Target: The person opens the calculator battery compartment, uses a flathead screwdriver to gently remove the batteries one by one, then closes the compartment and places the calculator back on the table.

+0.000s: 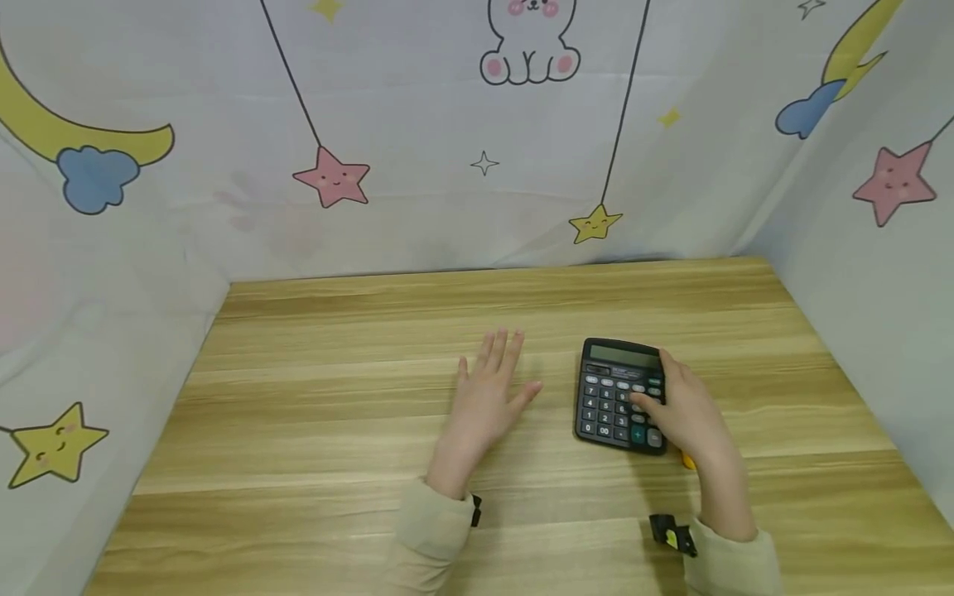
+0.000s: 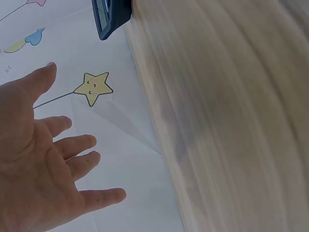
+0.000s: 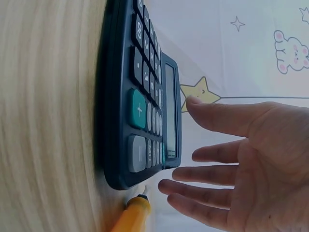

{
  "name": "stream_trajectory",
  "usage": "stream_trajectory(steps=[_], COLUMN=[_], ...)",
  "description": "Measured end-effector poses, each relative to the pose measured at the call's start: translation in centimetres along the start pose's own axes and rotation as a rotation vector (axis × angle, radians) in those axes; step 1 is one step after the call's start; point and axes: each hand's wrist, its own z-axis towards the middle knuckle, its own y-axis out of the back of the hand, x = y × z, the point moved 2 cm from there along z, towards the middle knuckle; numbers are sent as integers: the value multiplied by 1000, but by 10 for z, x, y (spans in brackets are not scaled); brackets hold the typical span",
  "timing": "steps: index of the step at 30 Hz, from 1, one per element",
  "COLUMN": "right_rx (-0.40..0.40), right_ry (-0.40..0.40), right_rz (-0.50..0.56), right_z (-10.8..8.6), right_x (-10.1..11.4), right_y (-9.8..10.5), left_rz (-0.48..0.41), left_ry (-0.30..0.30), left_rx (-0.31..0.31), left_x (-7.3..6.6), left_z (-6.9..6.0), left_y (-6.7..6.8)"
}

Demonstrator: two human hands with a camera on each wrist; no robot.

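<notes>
A black calculator [image 1: 607, 406] lies on the wooden table, its keys facing up. Over its right edge is my right hand [image 1: 693, 414], fingers extended; contact cannot be told. In the right wrist view the hand [image 3: 260, 164] shows relaxed fingers holding nothing, beside the calculator [image 3: 140, 111]. My left hand [image 1: 480, 406] is spread, palm down, left of the calculator, with nothing in it. The left wrist view shows that hand [image 2: 38, 164] with fingers apart and a corner of the calculator [image 2: 113, 17] at the top.
An orange-yellow object [image 1: 689, 460], partly hidden by my right wrist, lies at the calculator's lower right; the right wrist view shows its yellow body [image 3: 133, 215] and dark collar. A white cloth [image 1: 425, 223] printed with stars and moons stands behind and beside the wooden table [image 1: 298, 414].
</notes>
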Motion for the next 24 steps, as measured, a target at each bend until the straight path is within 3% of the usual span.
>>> stream_trajectory(steps=[24], right_rx=[12], right_ry=[-72], right_rz=[-27], right_z=[-2], right_x=[-3], right_y=[-1], left_rz=[-95], left_ry=[-51], left_rx=[94], left_x=[-19], left_z=[15], left_y=[-9])
